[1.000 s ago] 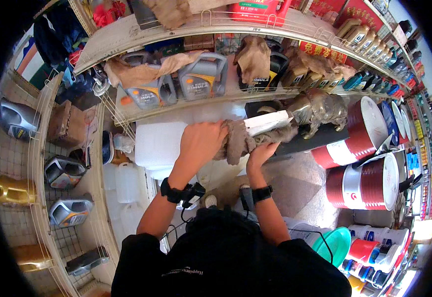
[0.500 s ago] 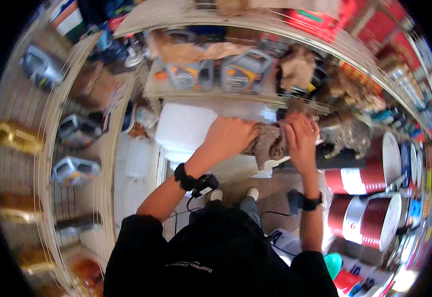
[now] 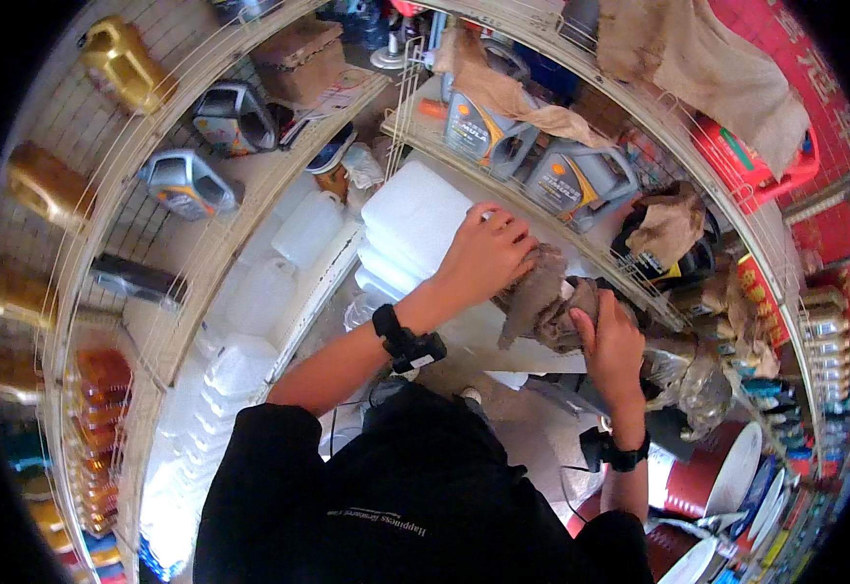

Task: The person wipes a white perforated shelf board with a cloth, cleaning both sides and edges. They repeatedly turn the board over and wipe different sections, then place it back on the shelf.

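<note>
A crumpled brown rag is bunched between my two hands, above a lower shelf. My left hand grips its left side, fingers curled over the cloth. At its right end my right hand is closed on it, the thumb lying along the top. Part of the rag is hidden under my fingers. Just left of my left hand stand white plastic jugs. Beyond the rag, two grey oil jugs sit on the shelf, a brown cloth draped over them.
Shelving on the left carries grey jugs, gold jugs and a cardboard box. A plastic-wrapped bundle lies right of my right hand. Dark red drums stand at the lower right. Sackcloth covers part of the upper shelf.
My view has turned toward the left, so the shelves appear tilted and shifted right. Both hands keep hold of the rag, with my right hand lower in the picture.
</note>
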Demonstrator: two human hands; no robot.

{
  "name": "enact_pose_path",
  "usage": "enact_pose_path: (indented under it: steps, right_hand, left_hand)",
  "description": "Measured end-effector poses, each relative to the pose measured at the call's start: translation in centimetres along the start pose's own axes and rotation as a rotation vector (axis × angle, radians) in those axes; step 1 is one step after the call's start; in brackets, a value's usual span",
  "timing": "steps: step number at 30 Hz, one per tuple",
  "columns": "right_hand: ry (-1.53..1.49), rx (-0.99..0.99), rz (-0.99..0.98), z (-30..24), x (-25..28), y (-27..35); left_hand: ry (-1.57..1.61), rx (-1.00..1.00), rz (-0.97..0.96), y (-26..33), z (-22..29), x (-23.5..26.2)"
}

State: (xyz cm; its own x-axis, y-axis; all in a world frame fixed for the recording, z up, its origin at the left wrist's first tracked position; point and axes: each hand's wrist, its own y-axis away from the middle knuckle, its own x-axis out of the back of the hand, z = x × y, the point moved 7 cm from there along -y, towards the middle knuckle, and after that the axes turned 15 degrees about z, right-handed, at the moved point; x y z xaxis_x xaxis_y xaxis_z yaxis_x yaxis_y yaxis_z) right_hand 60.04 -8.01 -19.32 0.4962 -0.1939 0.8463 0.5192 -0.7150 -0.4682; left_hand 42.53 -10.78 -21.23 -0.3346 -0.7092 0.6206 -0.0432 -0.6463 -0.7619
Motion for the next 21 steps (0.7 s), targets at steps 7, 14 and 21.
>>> enact_pose_path:
  steps: [7, 14, 21]
  right_hand:
    - [-0.136, 0.071, -0.153, 0.6, 0.7, 0.9]
    - [-0.281, 0.249, -0.276, 3.5, 4.2, 3.3]
    - [-0.406, 0.12, -0.362, 5.3, 3.1, 6.7]
  left_hand:
    - [-0.05, 0.319, 0.237, 1.7, 1.4, 1.4]
    - [0.446, 0.88, 0.633, 7.3, -1.4, -0.1]
    - [0.585, 1.08, 1.008, 10.2, 0.1, 1.0]
